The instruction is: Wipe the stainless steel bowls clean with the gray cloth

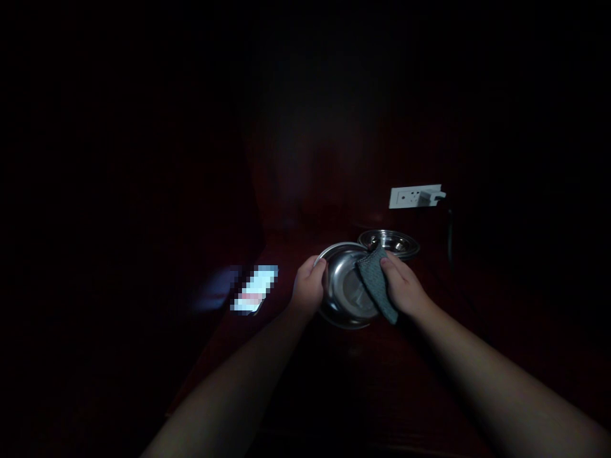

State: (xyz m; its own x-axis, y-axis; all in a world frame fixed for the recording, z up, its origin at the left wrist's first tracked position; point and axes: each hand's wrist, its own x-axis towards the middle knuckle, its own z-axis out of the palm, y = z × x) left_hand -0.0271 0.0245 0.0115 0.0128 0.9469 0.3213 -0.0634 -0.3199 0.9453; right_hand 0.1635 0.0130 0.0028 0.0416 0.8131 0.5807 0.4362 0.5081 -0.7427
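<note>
A shiny steel bowl (341, 280) is tilted so that its inside faces me. My left hand (308, 284) grips its left rim, thumb over the edge. At the right rim, my right hand (403, 283) is closed on a grey-green cloth (375, 280), which drapes over that side of the bowl and hides part of it. Whether the right fingers also grip the rim behind the cloth, I cannot tell. Just behind the bowl lies a round, shallow steel dish (405, 245), partly covered by the cloth and hand.
A lit phone (256, 289), its screen blurred, lies on the dark red table (286, 356) near the left edge. On the wall behind is a white socket plate (403, 198) with a plugged-in adapter (432, 198) and a hanging cable (450, 235). Deep shadow covers the surroundings.
</note>
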